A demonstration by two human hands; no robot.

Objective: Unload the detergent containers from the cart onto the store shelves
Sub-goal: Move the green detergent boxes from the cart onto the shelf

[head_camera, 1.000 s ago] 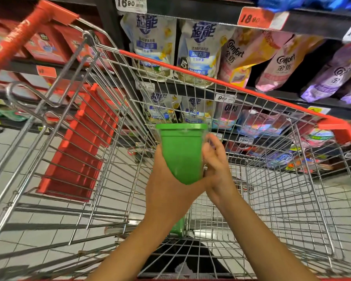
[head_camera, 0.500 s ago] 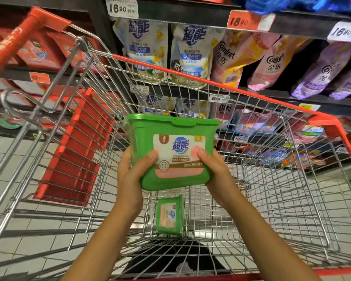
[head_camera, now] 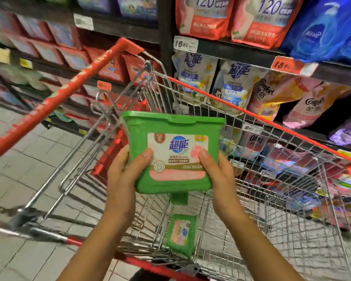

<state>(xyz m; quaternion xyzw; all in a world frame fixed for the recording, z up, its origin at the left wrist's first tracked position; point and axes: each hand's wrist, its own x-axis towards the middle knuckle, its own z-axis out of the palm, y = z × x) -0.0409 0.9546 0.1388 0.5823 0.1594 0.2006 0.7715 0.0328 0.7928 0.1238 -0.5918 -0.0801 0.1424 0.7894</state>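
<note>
Head view: in the centre of the frame both hands hold up a green detergent container, lid uppermost and tilted slightly, its pink and white label facing the camera. The left hand grips its lower left edge, thumb pressed on the label and fingers wrapped behind. The right hand grips the lower right edge in the same way. The container hangs above the wire shopping cart, clear of its mesh. A second green container stands on edge on the cart floor, lower centre, against the near wall. The cart's red handle runs diagonally across the left of the frame, with a red seat flap below it. Behind the cart, across the upper right, dark store shelves carry detergent refill pouches and pink Comfort pouches. A white price tag and an orange one sit on the shelf edge. Grey tiled floor shows at left.
</note>
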